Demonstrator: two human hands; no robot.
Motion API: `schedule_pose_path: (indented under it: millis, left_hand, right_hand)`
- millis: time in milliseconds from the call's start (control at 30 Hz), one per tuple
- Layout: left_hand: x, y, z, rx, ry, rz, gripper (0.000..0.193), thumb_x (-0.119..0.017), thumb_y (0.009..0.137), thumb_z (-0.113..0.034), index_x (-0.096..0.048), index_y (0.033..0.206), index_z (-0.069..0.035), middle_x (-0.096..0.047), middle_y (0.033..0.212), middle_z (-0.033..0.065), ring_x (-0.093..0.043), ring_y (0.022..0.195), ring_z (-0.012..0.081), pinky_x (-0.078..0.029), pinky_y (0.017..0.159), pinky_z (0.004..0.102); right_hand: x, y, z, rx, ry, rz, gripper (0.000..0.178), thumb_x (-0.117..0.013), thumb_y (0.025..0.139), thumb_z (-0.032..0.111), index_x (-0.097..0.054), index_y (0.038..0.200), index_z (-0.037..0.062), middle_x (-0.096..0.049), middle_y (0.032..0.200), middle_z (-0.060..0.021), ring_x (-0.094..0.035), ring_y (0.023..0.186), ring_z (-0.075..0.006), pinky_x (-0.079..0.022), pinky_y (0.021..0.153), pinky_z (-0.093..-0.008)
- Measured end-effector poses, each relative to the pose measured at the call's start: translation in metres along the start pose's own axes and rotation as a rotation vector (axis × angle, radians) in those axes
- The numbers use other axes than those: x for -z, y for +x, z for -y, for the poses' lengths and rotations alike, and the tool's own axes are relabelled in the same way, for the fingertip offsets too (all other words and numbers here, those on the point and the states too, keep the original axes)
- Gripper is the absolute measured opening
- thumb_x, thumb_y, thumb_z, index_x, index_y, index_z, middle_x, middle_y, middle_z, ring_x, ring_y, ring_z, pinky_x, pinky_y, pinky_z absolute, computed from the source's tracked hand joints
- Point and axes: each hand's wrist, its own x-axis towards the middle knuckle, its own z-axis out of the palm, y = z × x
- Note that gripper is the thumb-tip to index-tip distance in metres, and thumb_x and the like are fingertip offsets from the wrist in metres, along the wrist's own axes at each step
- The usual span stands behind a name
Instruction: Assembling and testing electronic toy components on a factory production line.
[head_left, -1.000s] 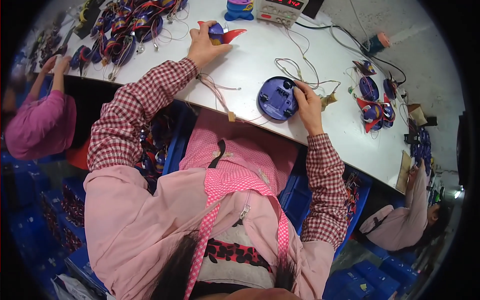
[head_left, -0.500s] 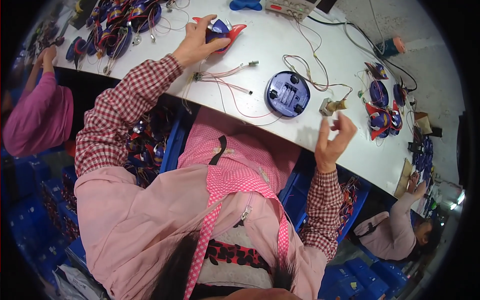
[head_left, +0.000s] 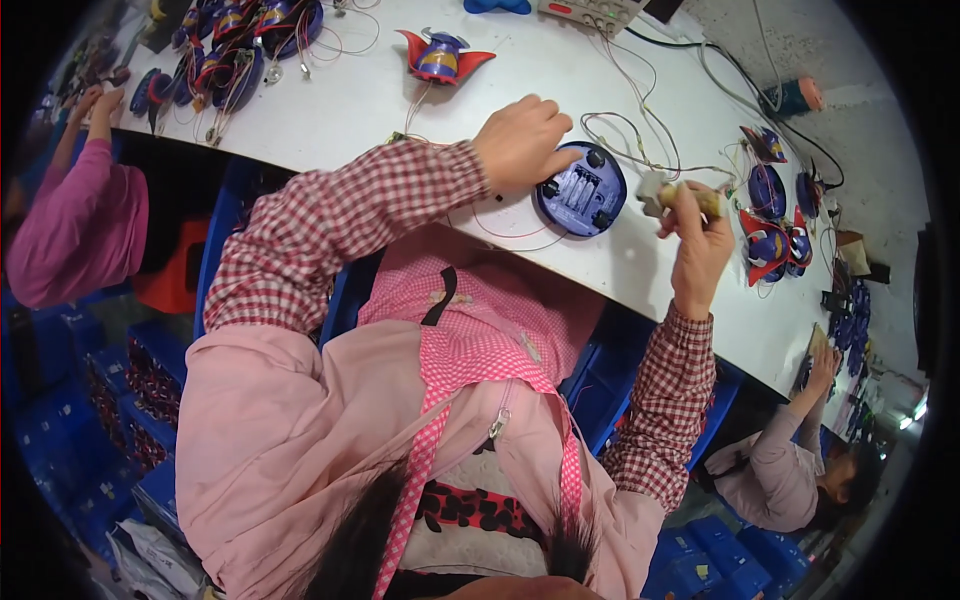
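Observation:
My left hand (head_left: 523, 145) is at the left edge of a round dark-blue plastic base (head_left: 582, 190), its thumb stretched toward the base and its fingers bent and apart from the thumb. The base lies with its battery slots facing up. In my right hand (head_left: 697, 240) is a small tool with a yellowish wrapped handle (head_left: 708, 203) and a grey metal block (head_left: 652, 190) at its end, lifted off the table right of the base. Beyond my left hand stands a purple toy figure with red wings (head_left: 440, 62), wires trailing from it toward my left sleeve.
More winged toys and wires are heaped at the far left (head_left: 245, 50) and at the right (head_left: 768, 245). A metal instrument box (head_left: 595, 10) with leads stands at the back. Blue bins (head_left: 590, 385) sit below the table's front edge. Other people work on both sides.
My left hand has let go of the toy figure and moved right and nearer, to the round base. My right hand has taken hold of the tool and lifted it.

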Motion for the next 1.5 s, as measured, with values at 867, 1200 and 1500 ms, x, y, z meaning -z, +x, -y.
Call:
schedule_pose_path:
  millis: [867, 1200, 1500]
  left_hand:
    - [-0.029, -0.003, -0.002, 0.069, -0.033, 0.124, 0.015, -0.055, 0.08, -0.017, -0.059, 0.078, -0.003, -0.061, 0.072, 0.0124, -0.058, 0.073, 0.0306, -0.047, 0.067, 0.0417]
    - [0.033, -0.001, 0.041, -0.012, -0.153, 0.158, 0.022, -0.054, 0.086, -0.023, -0.063, 0.091, -0.003, -0.058, 0.074, 0.015, -0.058, 0.077, 0.0313, -0.046, 0.07, 0.04]
    - [0.106, -0.084, 0.054, 0.03, 0.091, 0.147, 0.031, -0.06, 0.084, -0.017, -0.058, 0.111, -0.003, -0.052, 0.095, 0.0111, -0.052, 0.089, 0.0241, -0.044, 0.076, 0.0336]
  right_hand:
    - [-0.057, -0.031, -0.029, 0.427, -0.644, 0.177, 0.017, -0.069, 0.077, 0.003, -0.054, 0.084, -0.0003, -0.055, 0.083, -0.0086, -0.054, 0.068, -0.0141, -0.044, 0.059, -0.026]
    - [-0.052, -0.026, -0.04, 0.449, -0.52, 0.144, 0.019, -0.069, 0.075, 0.004, -0.054, 0.086, 0.0001, -0.052, 0.078, -0.01, -0.051, 0.063, -0.0195, -0.043, 0.058, -0.0292]
    - [-0.066, -0.086, -0.015, 0.433, -0.466, 0.193, 0.028, -0.065, 0.081, 0.003, -0.055, 0.107, -0.0013, -0.052, 0.102, -0.0122, -0.05, 0.075, -0.0143, -0.043, 0.068, -0.0237]
